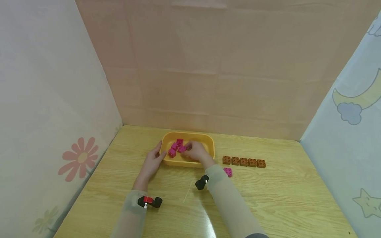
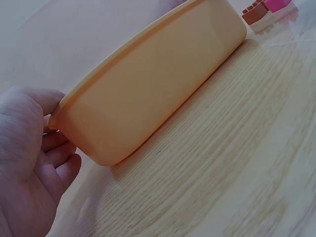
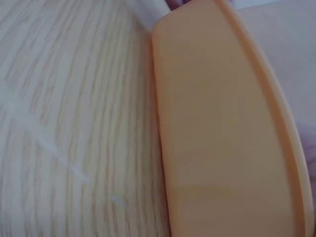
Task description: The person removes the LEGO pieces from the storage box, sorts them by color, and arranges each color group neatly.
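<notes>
A yellow plastic tray (image 1: 209, 145) stands on the wooden table with several pink toy building bricks (image 1: 172, 152) lying in its left half. My left hand (image 1: 151, 164) holds the tray by its left end. In the left wrist view, the thumb of that hand (image 2: 24, 153) goes over the rim and the other fingers curl against the outside wall (image 2: 143, 94). My right hand (image 1: 194, 151) reaches down inside the tray, its fingertips pinching one pink brick (image 1: 182, 149). From the right wrist view, the tray's side (image 3: 217, 123) hides most of that hand.
Several brown bricks (image 1: 244, 161) form a row on the table (image 1: 282, 195) to the right of the tray. One more pink brick (image 1: 228, 172) lies in front of the row's left end, beside my right sleeve. Behind the table rises a pinkish cloth wall (image 1: 184, 82), with printed walls at both sides.
</notes>
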### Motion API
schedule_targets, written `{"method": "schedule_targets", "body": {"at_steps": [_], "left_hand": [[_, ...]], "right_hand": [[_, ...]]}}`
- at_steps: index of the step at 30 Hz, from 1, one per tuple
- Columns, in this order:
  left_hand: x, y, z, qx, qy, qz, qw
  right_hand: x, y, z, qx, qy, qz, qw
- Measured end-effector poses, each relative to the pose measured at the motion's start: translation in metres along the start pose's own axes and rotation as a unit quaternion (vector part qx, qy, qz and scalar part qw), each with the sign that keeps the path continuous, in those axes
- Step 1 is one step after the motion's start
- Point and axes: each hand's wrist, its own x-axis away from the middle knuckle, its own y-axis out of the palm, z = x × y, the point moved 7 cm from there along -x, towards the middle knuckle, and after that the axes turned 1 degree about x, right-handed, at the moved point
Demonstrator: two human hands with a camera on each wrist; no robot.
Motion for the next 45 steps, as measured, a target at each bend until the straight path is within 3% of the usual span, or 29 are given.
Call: {"method": "schedule_targets", "body": {"at_steps": [7, 15, 27, 45], "left_hand": [[0.0, 0.0, 0.002, -0.002, 0.001, 0.001, 1.0], [0.002, 0.0, 0.003, 0.0, 0.0, -0.001, 1.0], [0.001, 0.001, 0.002, -0.007, -0.001, 0.001, 1.0], [0.0, 0.0, 0.0, -0.017, 0.001, 0.0, 0.9999]], "right_hand": [[-0.001, -0.002, 0.002, -0.03, 0.008, -0.007, 0.999], [0.001, -0.004, -0.005, -0.012, -0.006, -0.017, 1.0], [0.018, -0.023, -0.013, -0.03, -0.029, -0.023, 0.999], [0.042, -0.053, -0.002, -0.039, -0.047, 0.035, 0.997]]}}
